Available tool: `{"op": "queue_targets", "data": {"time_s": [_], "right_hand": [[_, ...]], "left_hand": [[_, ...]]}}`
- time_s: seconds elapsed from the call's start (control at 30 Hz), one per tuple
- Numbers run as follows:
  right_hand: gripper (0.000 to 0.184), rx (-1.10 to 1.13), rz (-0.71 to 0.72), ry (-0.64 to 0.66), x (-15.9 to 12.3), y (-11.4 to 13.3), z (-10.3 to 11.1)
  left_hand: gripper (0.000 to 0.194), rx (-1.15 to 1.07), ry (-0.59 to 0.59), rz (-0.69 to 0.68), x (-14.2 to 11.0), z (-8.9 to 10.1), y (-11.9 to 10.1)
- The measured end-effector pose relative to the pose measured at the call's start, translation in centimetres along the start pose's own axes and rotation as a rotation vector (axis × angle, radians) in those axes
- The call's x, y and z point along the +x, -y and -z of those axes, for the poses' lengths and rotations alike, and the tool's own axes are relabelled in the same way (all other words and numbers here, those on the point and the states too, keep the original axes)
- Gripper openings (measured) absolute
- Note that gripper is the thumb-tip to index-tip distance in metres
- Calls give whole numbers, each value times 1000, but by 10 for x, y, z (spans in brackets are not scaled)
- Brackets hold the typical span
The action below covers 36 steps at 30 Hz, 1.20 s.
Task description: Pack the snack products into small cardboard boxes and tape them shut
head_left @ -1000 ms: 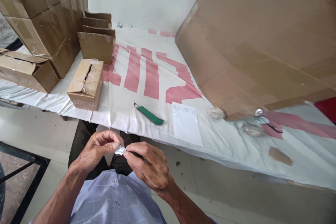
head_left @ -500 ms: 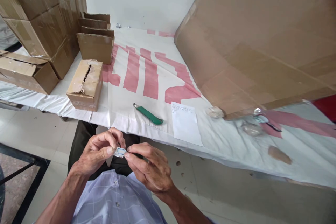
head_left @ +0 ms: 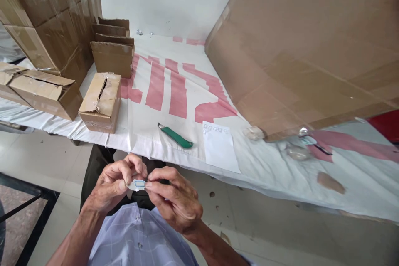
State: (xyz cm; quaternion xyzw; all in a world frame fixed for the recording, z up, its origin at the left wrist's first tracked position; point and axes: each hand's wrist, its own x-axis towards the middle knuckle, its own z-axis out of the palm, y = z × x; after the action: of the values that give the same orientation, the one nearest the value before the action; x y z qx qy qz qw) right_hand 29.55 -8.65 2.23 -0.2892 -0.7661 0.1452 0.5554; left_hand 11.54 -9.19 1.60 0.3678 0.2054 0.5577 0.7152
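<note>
Between both hands, over my lap, is a small white piece with a blue-outlined rectangle, like a sticker label [head_left: 137, 185]. My left hand [head_left: 115, 181] pinches its left end between thumb and finger. At its right end, my right hand [head_left: 174, 193] grips it with thumb and fingertips. Whether it is one layer or a label on backing I cannot tell. Beyond my hands, on the cloth-covered table, lies a green utility knife [head_left: 176, 136] with its tip toward the upper left. A white paper sheet [head_left: 220, 146] with a few pen marks lies right of the knife.
A small taped carton [head_left: 101, 102] stands at the table's front left, beside a longer carton [head_left: 46, 91]. Open-flapped cartons [head_left: 112, 58] and a tall taped stack [head_left: 59, 20] stand behind. A large cardboard box [head_left: 305, 50] fills the right, with a clear tape roll [head_left: 254, 133] near its base.
The white label has shifted slightly left and shows flatter and wider between my fingers. At the far left, the long carton has slid to the right, and another carton shows behind it.
</note>
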Motion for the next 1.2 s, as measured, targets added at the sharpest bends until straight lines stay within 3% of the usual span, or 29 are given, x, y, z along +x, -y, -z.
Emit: {"op": "queue_targets", "data": {"time_s": [0.2,0.3,0.4,0.53,0.73,0.93,1.03,1.2], "right_hand": [[19,250,-241,-10,2,-3,-2],[10,482,-528,32,-1,-8,-2],[19,736,-817,64,-4,-14,-3],[29,866,-996,44,-6,-21,-3],[34,869,-1083,8,-4,-24,-1],[37,864,-1074,-13,-3,-25,0],[39,889,-1048,-69,-2,-25,-2],[47,899,-1015,-178,3,-23,-10]], "left_hand": [[22,-65,10,-74,0,5,-7],[14,-40,-70,-83,2,6,-12],[14,-9,-185,-21,4,4,-14],[24,-8,-247,71,2,1,-12],[27,82,-259,65,3,0,-10],[21,313,-291,-17,4,3,-2],[16,476,-262,-74,4,3,0],[24,618,-171,-163,6,0,4]]}}
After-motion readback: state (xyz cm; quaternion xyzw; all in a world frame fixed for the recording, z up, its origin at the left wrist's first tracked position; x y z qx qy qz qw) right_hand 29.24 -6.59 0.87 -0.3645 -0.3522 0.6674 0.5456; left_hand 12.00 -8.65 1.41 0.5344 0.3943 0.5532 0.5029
